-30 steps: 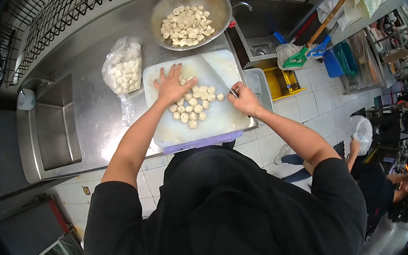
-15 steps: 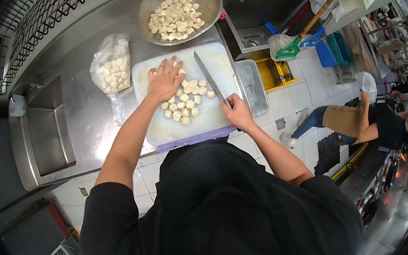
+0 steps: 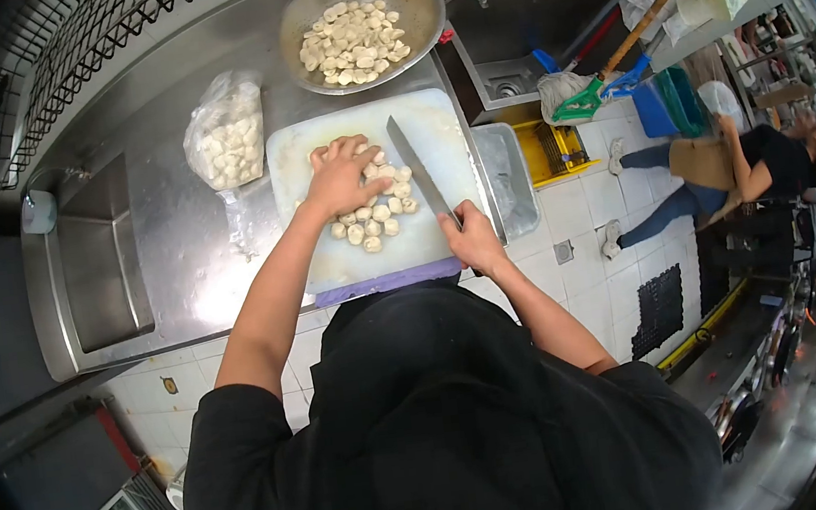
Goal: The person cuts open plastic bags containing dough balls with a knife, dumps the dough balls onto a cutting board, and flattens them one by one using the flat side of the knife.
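Note:
My left hand [image 3: 341,179] lies over a cluster of pale round food balls [image 3: 372,229], fingers spread and curved down onto some of them. What sits under the palm is hidden. In my right hand [image 3: 474,239] is the handle of a long kitchen knife [image 3: 418,165]. Its blade points away from me along the right side of the white cutting board [image 3: 319,270], to the right of the balls. The exact kind of food I cannot tell.
A perforated metal colander [image 3: 292,52] with similar pale pieces stands behind the board. Left of it lies a clear plastic bag [image 3: 232,139] of balls. A sink [image 3: 106,269] is at far left, a grey tub [image 3: 505,178] at right. A co-worker [image 3: 770,163] stands farther right.
My left hand has shifted slightly right and nearer over the balls, its fingers more curved. The knife stays in my right hand, nearly in place. The co-worker at right has changed stance.

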